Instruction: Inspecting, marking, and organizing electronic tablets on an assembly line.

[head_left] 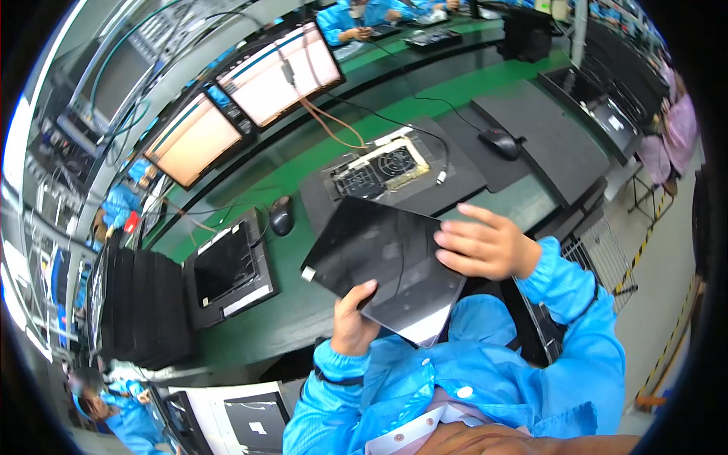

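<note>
Holding the black panel [383, 262] above the surface [303, 311], left hand [353, 322] pinches its near edge; right hand [485, 246] lies open, fingers flat, steadying best.

Your tabletop [303, 178] is green and runs away from you in a long strip. On a dark mat [455, 178] straight ahead lies an opened device [377, 168] with its fan and circuit board showing; a white-tipped cable end [441, 177] rests just beside it. To its right sits a black mouse [500, 142], and beyond that a large dark panel [542, 136] lies flat. To your left there is a second mouse [281, 215], then a dark tray holding a black screen unit [227, 269]. At the far left stands a stack of black panels [144, 307].
</note>
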Demonstrator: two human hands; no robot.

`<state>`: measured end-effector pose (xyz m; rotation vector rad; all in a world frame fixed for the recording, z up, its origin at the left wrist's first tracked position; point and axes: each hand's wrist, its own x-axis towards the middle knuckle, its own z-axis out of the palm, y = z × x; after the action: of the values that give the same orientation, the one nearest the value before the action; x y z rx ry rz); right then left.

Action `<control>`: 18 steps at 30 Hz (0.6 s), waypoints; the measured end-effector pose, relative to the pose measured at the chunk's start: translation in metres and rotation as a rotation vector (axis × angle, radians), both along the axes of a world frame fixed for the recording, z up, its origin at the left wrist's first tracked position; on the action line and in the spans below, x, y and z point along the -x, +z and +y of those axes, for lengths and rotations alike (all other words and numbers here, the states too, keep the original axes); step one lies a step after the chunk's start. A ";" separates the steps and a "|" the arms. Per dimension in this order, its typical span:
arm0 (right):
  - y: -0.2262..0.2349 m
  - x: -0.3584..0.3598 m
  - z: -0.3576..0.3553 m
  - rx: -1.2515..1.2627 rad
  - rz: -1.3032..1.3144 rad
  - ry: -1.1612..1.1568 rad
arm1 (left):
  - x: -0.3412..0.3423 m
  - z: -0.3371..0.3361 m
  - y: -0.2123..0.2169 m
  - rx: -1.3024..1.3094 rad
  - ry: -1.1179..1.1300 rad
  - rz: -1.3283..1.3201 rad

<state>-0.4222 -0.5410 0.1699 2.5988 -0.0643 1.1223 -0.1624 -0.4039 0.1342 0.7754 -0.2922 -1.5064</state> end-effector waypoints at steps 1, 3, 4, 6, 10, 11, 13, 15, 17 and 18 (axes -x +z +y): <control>-0.009 -0.005 -0.012 -0.056 -0.057 -0.009 | -0.010 0.008 -0.007 -0.098 0.017 0.010; -0.027 -0.006 -0.045 -0.220 -0.181 -0.218 | -0.022 0.029 -0.022 0.071 0.163 -0.096; -0.035 0.000 -0.067 -0.326 -0.264 -0.345 | -0.033 0.036 -0.027 0.103 0.185 -0.076; -0.049 0.013 -0.119 -0.398 -0.357 -0.629 | -0.046 0.043 -0.037 0.141 0.212 -0.056; -0.075 0.044 -0.176 -0.390 -0.113 -0.983 | -0.058 0.042 -0.048 0.116 0.409 -0.100; -0.080 0.048 -0.181 -0.389 -0.137 -0.963 | -0.058 0.040 -0.050 0.056 0.428 -0.103; -0.087 0.054 -0.187 -0.378 -0.173 -0.937 | -0.059 0.039 -0.052 0.146 0.426 -0.048; -0.090 0.055 -0.187 -0.356 -0.197 -0.882 | -0.059 0.038 -0.054 0.177 0.433 -0.013; -0.091 0.055 -0.187 -0.374 -0.193 -0.883 | -0.061 0.038 -0.056 0.158 0.436 -0.017; -0.090 0.054 -0.187 -0.383 -0.201 -0.883 | -0.061 0.038 -0.056 0.172 0.416 -0.017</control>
<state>-0.4765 -0.7276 0.0796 2.2641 -1.4241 1.0527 -0.1010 -0.3659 0.0779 0.6638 -0.2507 -1.0687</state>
